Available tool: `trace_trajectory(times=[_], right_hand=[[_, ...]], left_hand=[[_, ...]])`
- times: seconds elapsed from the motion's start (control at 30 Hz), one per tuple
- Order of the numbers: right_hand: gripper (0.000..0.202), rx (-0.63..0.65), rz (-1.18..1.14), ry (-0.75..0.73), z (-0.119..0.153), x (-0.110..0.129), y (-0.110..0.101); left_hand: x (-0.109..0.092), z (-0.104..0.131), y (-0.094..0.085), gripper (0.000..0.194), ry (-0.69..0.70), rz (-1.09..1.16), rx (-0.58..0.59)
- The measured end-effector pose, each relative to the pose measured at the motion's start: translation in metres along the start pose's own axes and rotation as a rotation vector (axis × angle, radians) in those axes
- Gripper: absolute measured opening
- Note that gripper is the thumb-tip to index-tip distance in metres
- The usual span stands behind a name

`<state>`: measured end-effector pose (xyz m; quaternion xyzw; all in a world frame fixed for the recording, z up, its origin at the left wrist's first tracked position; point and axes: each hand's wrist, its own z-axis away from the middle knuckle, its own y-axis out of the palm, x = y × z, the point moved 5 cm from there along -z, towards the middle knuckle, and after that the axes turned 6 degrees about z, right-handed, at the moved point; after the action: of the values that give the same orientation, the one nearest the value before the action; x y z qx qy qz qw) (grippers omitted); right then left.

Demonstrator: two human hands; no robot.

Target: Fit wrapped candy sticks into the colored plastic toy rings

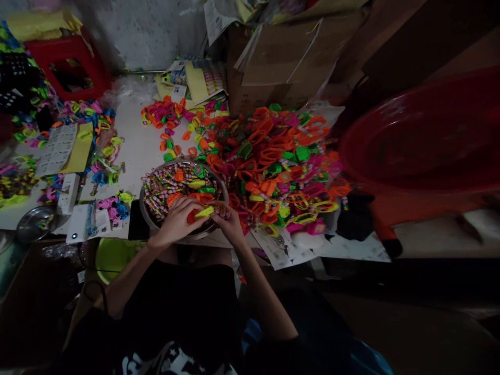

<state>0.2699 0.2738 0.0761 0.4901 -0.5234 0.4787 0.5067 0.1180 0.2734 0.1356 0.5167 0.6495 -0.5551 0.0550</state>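
Both my hands meet over the front of a round metal bowl (144, 205), which is full of small striped wrapped pieces (156, 190) and a few bright plastic ones. Between my hands is a small yellow plastic piece (204, 212). My left hand (177, 221) has its fingers bent over an orange-red piece (192, 216) beside the yellow one. My right hand (229, 223) pinches several striped wrapped pieces (221, 210) at the yellow piece's right end. A large heap of orange, green, pink and yellow plastic pieces (269, 166) lies right of the bowl.
Cardboard box (281, 62) behind the heap; large red basin (422, 140) at right. Red stool (70, 65), paper sheets (58, 148), white box (69, 192) and small metal bowl (35, 224) at left. Green basin (113, 258) below the table edge.
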Motion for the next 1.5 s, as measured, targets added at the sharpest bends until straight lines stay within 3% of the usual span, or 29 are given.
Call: trace_trajectory(times=[0.1,0.2,0.3,0.4,0.47,0.63,0.77,0.87,1.1,1.5], right_hand=[[0.018,-0.079,-0.218,0.127,0.008,0.005,0.002],[0.023,-0.018,-0.35,0.187,0.018,0.011,0.016],[0.027,0.113,-0.319,0.207,0.026,0.016,0.026],[0.032,0.151,-0.159,0.201,0.031,0.023,0.02],[0.03,0.154,0.051,0.14,0.033,0.036,0.01],[0.026,0.276,0.594,-0.221,0.041,0.097,0.001],[0.037,0.375,0.804,-0.257,0.051,0.12,0.003],[0.032,0.395,0.883,-0.306,0.055,0.125,0.005],[0.034,0.365,0.94,-0.742,0.062,0.139,0.011],[0.036,0.347,0.991,-0.823,0.065,0.142,0.008]], left_hand=[[-0.01,0.005,0.0,0.021,0.069,0.099,-0.041],[-0.017,0.011,-0.004,0.012,0.112,0.236,-0.163],[-0.022,0.015,-0.011,0.005,0.099,0.344,-0.229],[-0.024,0.018,-0.022,0.005,0.031,0.333,-0.221],[-0.026,0.019,-0.029,0.005,0.007,0.285,-0.202],[-0.031,0.022,-0.036,0.01,0.029,0.208,-0.174],[-0.04,0.022,-0.035,0.012,0.061,0.106,-0.139],[-0.047,0.022,-0.037,0.011,0.069,0.043,-0.116],[-0.054,0.023,-0.044,0.01,0.073,0.001,-0.112],[-0.062,0.022,-0.044,0.011,0.073,-0.1,-0.075]])
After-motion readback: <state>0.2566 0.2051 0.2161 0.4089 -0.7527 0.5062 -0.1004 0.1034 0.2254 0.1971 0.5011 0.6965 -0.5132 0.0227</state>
